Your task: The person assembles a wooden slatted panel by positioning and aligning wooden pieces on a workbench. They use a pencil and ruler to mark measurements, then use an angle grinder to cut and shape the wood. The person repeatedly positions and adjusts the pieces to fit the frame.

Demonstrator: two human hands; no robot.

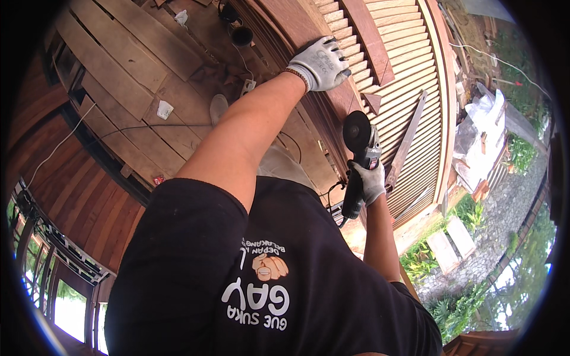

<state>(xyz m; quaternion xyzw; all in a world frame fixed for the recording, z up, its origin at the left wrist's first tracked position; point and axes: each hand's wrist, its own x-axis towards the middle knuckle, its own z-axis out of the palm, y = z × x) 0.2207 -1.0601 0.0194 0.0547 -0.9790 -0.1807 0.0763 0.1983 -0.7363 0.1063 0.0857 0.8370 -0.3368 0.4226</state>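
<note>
My left hand [320, 64], in a grey-white glove with dark fingertips, is closed over a reddish-brown wooden board [339, 101], its fingers bent over the edge beside a slatted panel. My right hand [373, 183], gloved too, grips a black and grey angle grinder [354, 199] by its body. The grinder's dark round disc [357, 132] faces up near the board's near end, apart from my left hand. I cannot tell whether the disc spins. A small triangular wood offcut [372, 102] lies on the slats just beyond the disc.
The curved slatted wooden panel [424, 77] carries a loose plank [371, 47] and a long narrow strip [407, 141]. At left are floor planks [119, 59] with a dark cord [154, 126] across them. Clear plastic sheeting [481, 130] lies right, beside a stone path [504, 207].
</note>
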